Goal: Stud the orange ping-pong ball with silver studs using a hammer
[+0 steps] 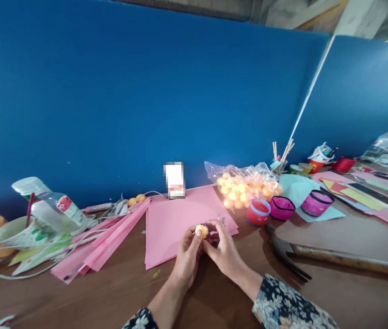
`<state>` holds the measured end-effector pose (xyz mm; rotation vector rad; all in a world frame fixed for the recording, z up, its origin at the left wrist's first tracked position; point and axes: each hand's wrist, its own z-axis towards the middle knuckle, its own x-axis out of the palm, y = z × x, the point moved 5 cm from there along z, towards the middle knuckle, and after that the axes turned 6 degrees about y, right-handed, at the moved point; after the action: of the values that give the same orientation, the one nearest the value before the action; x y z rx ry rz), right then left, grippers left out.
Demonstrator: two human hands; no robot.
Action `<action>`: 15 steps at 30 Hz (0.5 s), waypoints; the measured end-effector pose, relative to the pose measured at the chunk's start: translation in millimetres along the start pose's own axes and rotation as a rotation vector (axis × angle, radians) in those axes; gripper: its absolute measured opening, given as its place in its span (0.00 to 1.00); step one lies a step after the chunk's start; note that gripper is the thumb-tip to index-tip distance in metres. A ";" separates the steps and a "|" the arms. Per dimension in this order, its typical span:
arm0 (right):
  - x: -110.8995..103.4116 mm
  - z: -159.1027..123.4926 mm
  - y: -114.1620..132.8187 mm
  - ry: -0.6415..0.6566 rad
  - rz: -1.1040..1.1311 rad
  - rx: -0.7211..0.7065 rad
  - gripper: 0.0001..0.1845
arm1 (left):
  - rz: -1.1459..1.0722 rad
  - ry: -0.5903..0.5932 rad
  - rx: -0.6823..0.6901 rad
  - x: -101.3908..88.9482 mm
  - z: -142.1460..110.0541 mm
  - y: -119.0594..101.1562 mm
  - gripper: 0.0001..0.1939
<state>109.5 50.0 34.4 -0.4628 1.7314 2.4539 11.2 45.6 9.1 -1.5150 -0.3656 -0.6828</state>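
A small yellow-orange ball (201, 230) with dark marks along its edge sits between my two hands, above the near edge of a pink paper stack (170, 224). My left hand (190, 249) is closed on it, the thumb pressing its front. From the other side my right hand (222, 246) curls its fingers around the ball's top and right, with the thumb low by it. My fingers hide part of the ball. Beyond my right hand lies a clear plastic bag (242, 187) full of similar orange balls.
A claw hammer (338, 258) lies right, below a red tape roll (258, 213) and two magenta rings, one a magenta band (282, 208). To the left are pink paper strips (103, 246), a white cable, a plastic bottle (57, 210) and a paper cup (12, 230). A blue partition (146, 91) stands behind.
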 end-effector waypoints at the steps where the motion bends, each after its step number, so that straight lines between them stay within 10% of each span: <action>1: -0.1 -0.1 -0.9 -0.002 0.002 0.006 0.14 | 0.004 0.004 -0.002 0.3 0.1 0.2 0.11; 15: 0.7 0.9 0.9 0.013 -0.011 -0.056 0.22 | -0.118 -0.014 -0.032 -2.9 2.6 7.1 0.16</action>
<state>108.4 50.5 35.3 -0.4932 1.6638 2.5028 13.8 48.1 1.9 -1.5380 -0.4595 -0.7749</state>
